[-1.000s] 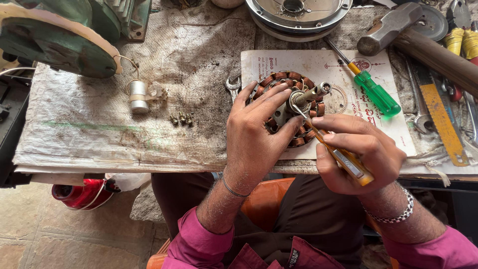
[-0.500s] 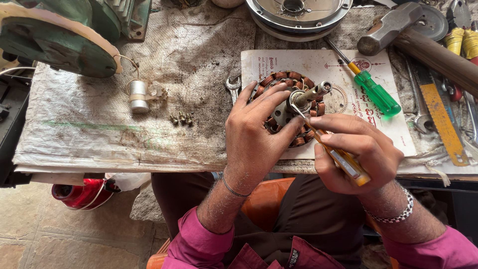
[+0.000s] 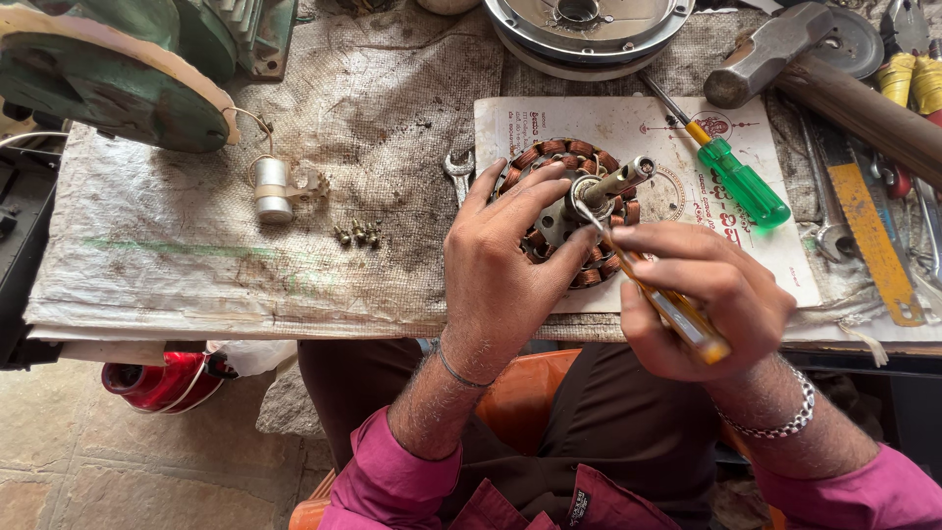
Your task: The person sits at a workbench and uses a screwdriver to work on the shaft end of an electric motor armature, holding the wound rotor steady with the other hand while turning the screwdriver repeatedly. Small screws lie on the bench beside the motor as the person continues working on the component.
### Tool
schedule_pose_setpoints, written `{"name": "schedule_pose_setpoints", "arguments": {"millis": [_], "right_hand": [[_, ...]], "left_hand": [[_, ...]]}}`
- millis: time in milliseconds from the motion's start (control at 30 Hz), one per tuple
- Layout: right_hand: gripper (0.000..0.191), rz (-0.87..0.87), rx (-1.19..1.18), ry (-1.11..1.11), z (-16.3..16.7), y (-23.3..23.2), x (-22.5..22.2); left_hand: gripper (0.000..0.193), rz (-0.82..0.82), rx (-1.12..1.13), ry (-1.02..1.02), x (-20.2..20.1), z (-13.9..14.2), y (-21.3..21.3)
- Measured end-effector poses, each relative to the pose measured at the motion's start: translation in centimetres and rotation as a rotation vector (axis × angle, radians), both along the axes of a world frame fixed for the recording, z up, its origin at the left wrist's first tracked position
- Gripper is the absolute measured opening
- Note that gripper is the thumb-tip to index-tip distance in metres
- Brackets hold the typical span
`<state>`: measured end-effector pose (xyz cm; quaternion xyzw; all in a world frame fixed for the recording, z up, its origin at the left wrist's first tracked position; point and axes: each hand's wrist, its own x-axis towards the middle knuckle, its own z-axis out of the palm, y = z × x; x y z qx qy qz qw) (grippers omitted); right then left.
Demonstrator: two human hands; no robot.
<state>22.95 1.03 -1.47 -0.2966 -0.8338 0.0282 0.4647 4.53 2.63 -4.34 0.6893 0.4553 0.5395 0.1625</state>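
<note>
**Stator pinned under the left hand, tool tip at the shaft**

The wound stator [image 3: 574, 211], a ring of copper-coloured coils around a metal hub, lay flat on a printed paper sheet [image 3: 785, 265] at the near middle of the surface [image 3: 196, 265]. Its short shaft [image 3: 618, 180] stuck out of the hub and leaned up and to the right, away from the person.

Left hand [image 3: 500, 280] was the nearer one: palm down on the stator's left half, fingers spread over the coils, thumb reaching toward the hub. It pressed and steadied rather than closed round anything.

Right hand [image 3: 702, 294] sat just right of and below the stator. Its grip was wrapped tight on a yellow-handled tool [image 3: 677, 314], handle end poking out toward the person's body. The tool's long axis ran diagonally, lower right to upper left, and its thin metal tip met the hub at the foot of the shaft. Exact contact point too small to tell.

Wrists angled inward, both forearms coming up from the surface's near edge, pink sleeves pushed back.

Round about: a green-handled screwdriver [image 3: 736, 177] on the paper just right of the stator, a hammer [image 3: 785, 59] beyond it, a round metal housing [image 3: 589, 25] at the far edge, small screws [image 3: 358, 234] and a silver capacitor [image 3: 272, 188] to the left.
</note>
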Motion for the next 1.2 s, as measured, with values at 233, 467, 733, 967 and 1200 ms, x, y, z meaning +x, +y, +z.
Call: {"name": "schedule_pose_setpoints", "arguments": {"millis": [233,467,733,967,1200], "right_hand": [[0.028,0.008,-0.016,0.013,0.08,-0.02,0.12],[0.027,0.010,-0.007,0.007,0.09,0.09,0.12],[0.026,-0.002,-0.015,0.021,0.06,-0.01,0.05],[0.027,-0.023,-0.015,0.013,0.11,-0.14,0.23],[0.026,-0.004,-0.018,0.029,0.20,-0.18,0.26]], "left_hand": [[0.034,-0.002,-0.014,-0.013,-0.01,0.16,-0.01],[0.032,-0.001,-0.014,-0.027,-0.01,0.19,0.04],[0.031,0.005,-0.024,-0.031,0.09,0.05,0.03],[0.031,0.006,-0.025,-0.021,0.10,0.18,0.02],[0.053,-0.005,-0.013,0.067,0.03,0.28,0.23]]}}
